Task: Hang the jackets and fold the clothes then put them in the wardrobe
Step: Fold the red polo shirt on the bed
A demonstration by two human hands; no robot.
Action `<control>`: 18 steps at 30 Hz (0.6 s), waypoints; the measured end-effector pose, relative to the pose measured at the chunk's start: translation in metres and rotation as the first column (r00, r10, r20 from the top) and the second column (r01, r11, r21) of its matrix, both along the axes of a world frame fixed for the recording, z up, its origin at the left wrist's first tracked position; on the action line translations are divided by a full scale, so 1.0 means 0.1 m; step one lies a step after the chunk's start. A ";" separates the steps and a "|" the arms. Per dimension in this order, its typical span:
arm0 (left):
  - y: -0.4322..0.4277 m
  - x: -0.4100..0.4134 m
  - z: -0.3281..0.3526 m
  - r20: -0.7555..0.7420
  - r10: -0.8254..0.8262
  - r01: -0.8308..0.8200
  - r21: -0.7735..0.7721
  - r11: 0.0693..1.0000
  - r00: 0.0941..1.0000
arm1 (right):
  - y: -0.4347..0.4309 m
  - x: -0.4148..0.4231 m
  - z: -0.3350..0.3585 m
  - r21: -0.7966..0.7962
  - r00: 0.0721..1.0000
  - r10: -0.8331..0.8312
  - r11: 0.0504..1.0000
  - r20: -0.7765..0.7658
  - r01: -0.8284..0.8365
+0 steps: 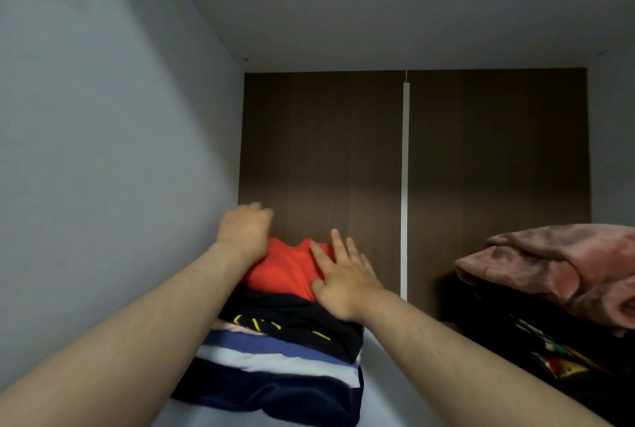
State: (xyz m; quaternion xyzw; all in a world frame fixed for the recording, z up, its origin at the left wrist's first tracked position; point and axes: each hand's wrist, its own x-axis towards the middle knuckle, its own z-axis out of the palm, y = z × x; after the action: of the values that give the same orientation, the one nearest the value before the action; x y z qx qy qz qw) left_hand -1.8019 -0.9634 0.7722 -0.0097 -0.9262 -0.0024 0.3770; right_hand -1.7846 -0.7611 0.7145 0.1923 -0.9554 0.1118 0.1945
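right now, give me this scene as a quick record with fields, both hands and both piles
place: wardrobe shelf, dark wood back panel
left pile, top down: red garment, black garment with yellow marks, blue and white striped garment
right pile: pink-brown garment on dark clothes
left hand: at the red garment's far left edge, fingers blurred, grip unclear
right hand: flat on the red garment, fingers spread
stage: folded clothes stacked on the shelf

No text is legible; the yellow marks (256, 323) on the black garment (309, 310) are unreadable.
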 end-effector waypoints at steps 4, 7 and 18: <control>0.17 -0.07 -0.21 0.402 -0.306 0.255 0.176 0.951 0.863 | 0.03 -0.15 -0.07 -0.210 0.957 0.119 0.976 0.266 -0.063; 0.09 -0.11 -0.30 0.425 -0.310 0.241 0.209 0.948 0.851 | 0.09 -0.19 -0.21 -0.450 0.917 0.239 0.890 0.320 -0.074; 0.16 0.16 -0.50 -0.016 -0.148 0.146 0.285 0.947 0.989 | 0.20 0.05 -0.34 -0.376 0.933 0.095 0.926 0.346 0.045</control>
State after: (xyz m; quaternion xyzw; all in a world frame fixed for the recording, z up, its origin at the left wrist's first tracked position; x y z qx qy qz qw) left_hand -1.7864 -0.9478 0.7223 -0.0242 -0.9138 -0.1641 0.3707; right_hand -1.7791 -0.7409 0.6806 0.1402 -0.9325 0.3293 0.0492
